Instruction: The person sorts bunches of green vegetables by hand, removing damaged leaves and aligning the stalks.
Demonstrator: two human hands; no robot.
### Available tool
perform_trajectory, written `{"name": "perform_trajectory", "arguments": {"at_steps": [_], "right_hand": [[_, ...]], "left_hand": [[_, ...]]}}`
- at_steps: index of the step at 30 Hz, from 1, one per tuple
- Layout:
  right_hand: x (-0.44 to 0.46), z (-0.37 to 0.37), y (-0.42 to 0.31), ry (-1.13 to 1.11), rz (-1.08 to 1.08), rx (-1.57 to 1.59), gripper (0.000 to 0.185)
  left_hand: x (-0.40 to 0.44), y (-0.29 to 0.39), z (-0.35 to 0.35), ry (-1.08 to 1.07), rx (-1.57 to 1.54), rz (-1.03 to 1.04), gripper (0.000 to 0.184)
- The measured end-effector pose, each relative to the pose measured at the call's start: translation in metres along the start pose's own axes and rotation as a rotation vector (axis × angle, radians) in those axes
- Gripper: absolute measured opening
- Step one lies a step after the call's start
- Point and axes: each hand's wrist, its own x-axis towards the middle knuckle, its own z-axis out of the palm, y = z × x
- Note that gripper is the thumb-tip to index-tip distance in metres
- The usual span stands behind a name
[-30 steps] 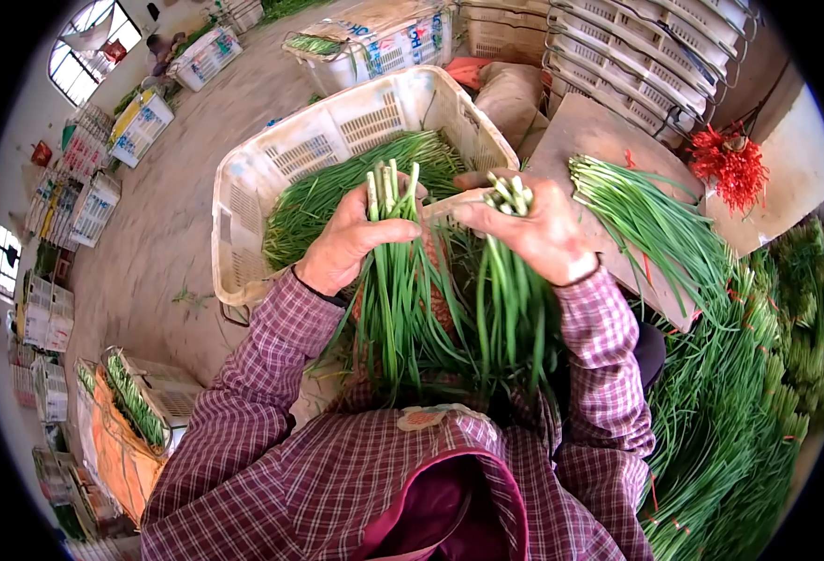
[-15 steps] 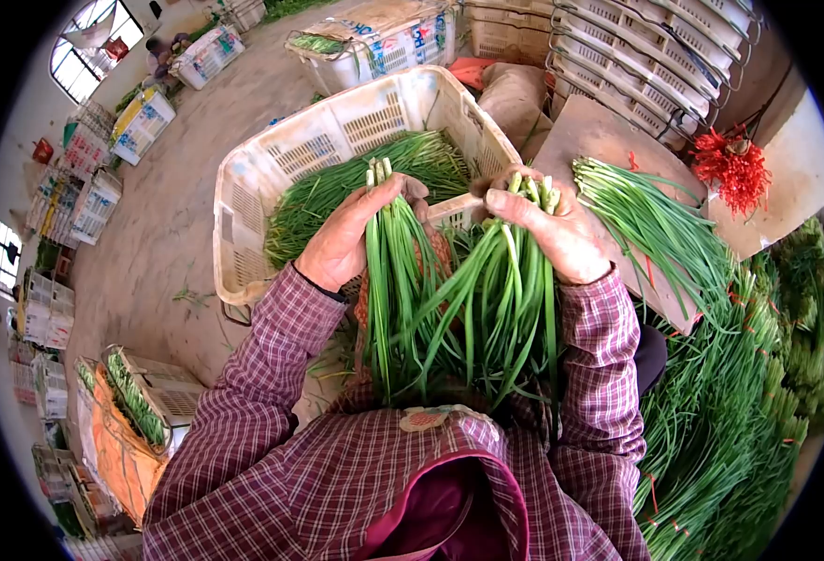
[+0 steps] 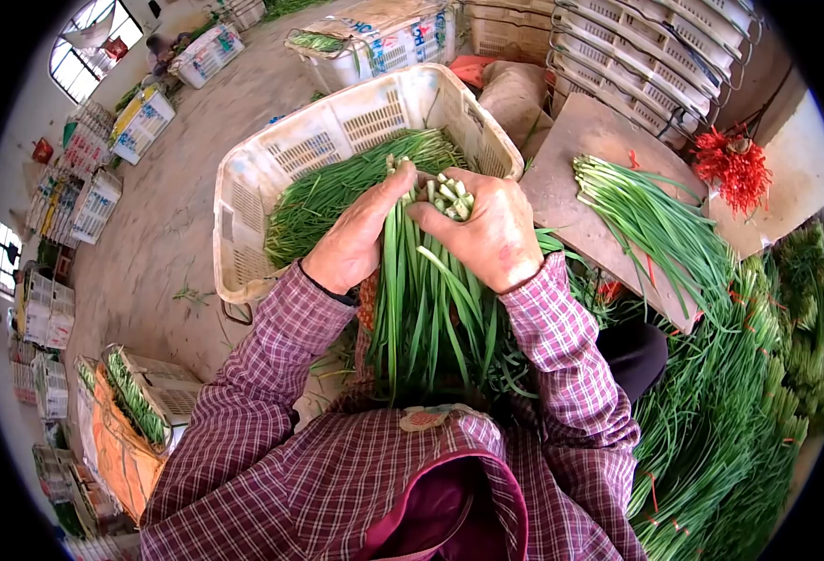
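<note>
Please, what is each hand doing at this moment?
Left hand: closed on green stalks, cut ends up.
Right hand: closed on a thicker bunch, close beside the left hand.

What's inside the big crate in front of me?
Loose green stalks lie inside the crate. The crate's floor is hidden beneath them, and your hands cover part of the near side.

We see matt, scuffed plastic on the open crate (image 3: 242, 222) at upper centre, woven checked cloth on the sleeves (image 3: 276, 323), and glossy, smooth green stalks (image 3: 421, 309) between them.
</note>
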Motion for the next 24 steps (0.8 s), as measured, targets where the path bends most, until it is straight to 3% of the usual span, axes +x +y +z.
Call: {"name": "perform_trajectory", "arguments": {"at_steps": [7, 11, 18, 21, 24], "right_hand": [[0.006, -0.006, 0.023, -0.168, 0.167, 0.248, 0.026], [0.007, -0.018, 0.030, -0.316, 0.193, 0.567, 0.023], [0.004, -0.023, 0.032, -0.404, 0.283, 0.875, 0.020], [-0.003, -0.035, 0.034, -0.439, 0.286, 0.871, 0.016], [-0.006, -0.038, 0.034, -0.278, 0.250, 0.843, 0.012]], "left_hand": [[-0.010, 0.010, 0.014, -0.149, 0.301, 0.046, 0.064], [-0.007, 0.010, 0.008, -0.117, 0.227, -0.043, 0.058], [-0.005, 0.004, 0.009, -0.085, 0.280, 0.025, 0.045], [-0.002, 0.001, 0.000, 0.070, 0.318, 0.029, 0.040], [-0.004, -0.001, -0.002, 0.101, 0.310, 0.045, 0.041]]}}
